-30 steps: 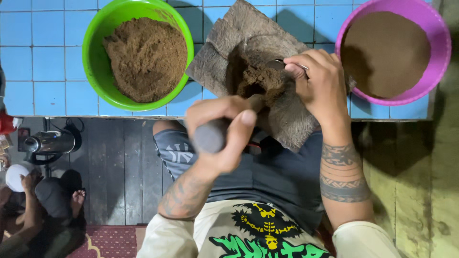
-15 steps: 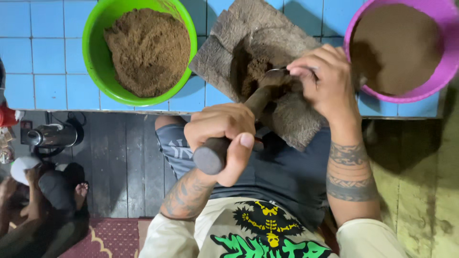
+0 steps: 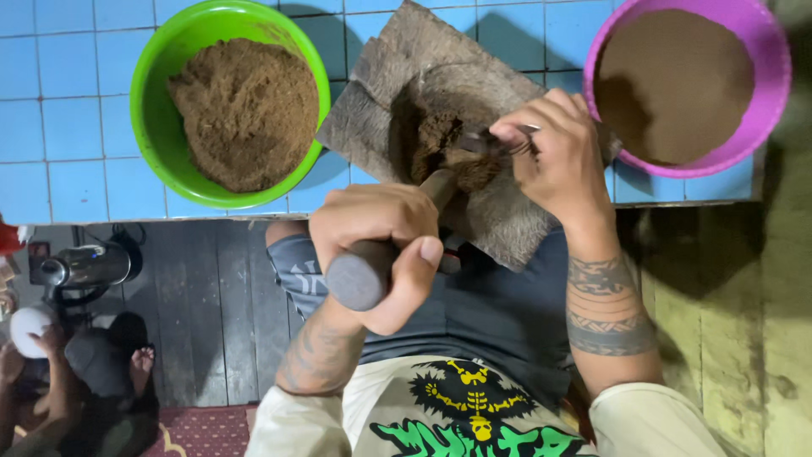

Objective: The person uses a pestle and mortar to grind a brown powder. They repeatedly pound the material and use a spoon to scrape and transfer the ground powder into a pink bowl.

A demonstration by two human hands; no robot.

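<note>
Head view is looking straight down at the person's two hands over a grey stone slab (image 3: 499, 211), which is lying tilted across the edge of a blue-tiled ledge (image 3: 51, 127) and reaching out over the person's lap. The left hand (image 3: 381, 245) is wrapping all its fingers tightly around the thick grey handle of a pestle (image 3: 372, 267), thumb pressed along the top; the tool is slanting away from the body, and its far end is meeting a clump of dark brown paste (image 3: 448, 152) sitting in the hollow of the slab. The right hand (image 3: 554, 156) is curling its fingers shut on a small metal spoon (image 3: 499, 142), whose tip is touching the right side of the paste. So the paste is lying just ahead of the left knuckles and right beside the right fingertips.

A green round bowl (image 3: 152, 110) of coarse brown powder is standing on the tiles to the left of the slab, close to it. A purple round bowl (image 3: 774, 93) of finer, darker powder is standing to the right, just behind the right hand. No labels are showing on either bowl.
</note>
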